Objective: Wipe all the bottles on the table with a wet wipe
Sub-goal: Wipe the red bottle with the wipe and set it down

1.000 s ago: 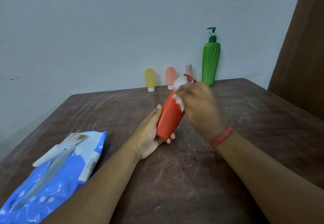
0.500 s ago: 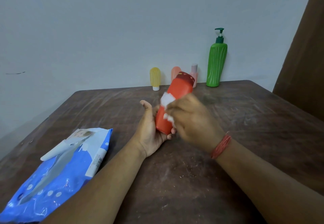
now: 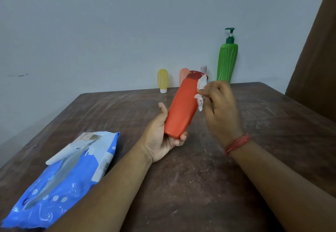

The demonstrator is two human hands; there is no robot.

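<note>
So the red bottle (image 3: 181, 108) looks like plain stiff plastic with a smooth glossy skin; my guess is it's light enough for one hand, and it'll get slippery once the wipe leaves it damp; it won't crush or crack easily, so a firm squeeze low on the body seems the safe place to hold it. That's where the left hand (image 3: 160, 139) has it: the base sits in the palm, fingers curl round the bottom edge, thumb lies up the left side; the bottle tilts up and away, cap end toward the wall, held above the table (image 3: 200, 186). The right hand (image 3: 221, 110) pinches the wet wipe (image 3: 201, 90) in its fingertips, bunched against the bottle's upper right edge just below the cap; the wipe is soft and floppy, so it needs finger pressure behind it. Still waiting at the back by the wall: the yellow bottle (image 3: 162, 79), a peach bottle (image 3: 182, 75) partly hidden behind the red one, a pale one I can barely see, and the green pump bottle (image 3: 227, 60). The wipes pack (image 3: 69, 175) lies near the left forearm.
</note>
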